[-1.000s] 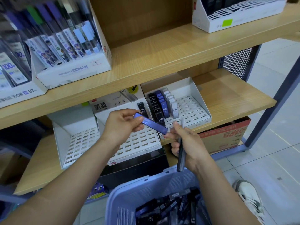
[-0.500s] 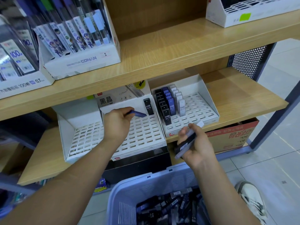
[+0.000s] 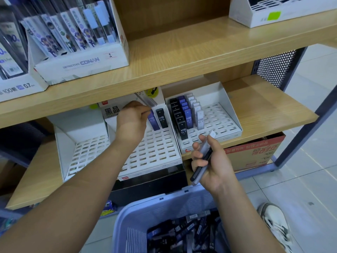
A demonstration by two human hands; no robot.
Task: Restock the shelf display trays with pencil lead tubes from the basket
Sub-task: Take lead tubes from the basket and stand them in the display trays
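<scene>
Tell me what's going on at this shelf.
A person is restocking pencil leads. The left hand holds a purple plastic lead tube by its top, standing it in the middle white slotted cardboard tray beside a black tube. The right hand grips a few more black and grey tubes above the lavender plastic basket, which holds many more.

Left hand (image 3: 131, 119) pinching purple pencil lead tube (image 3: 153, 122) in middle white slotted tray (image 3: 156, 152), beside black tube (image 3: 162, 118), right hand (image 3: 211, 165) gripping dark and pale tubes (image 3: 203, 158), above lilac plastic basket (image 3: 164, 203)
</scene>
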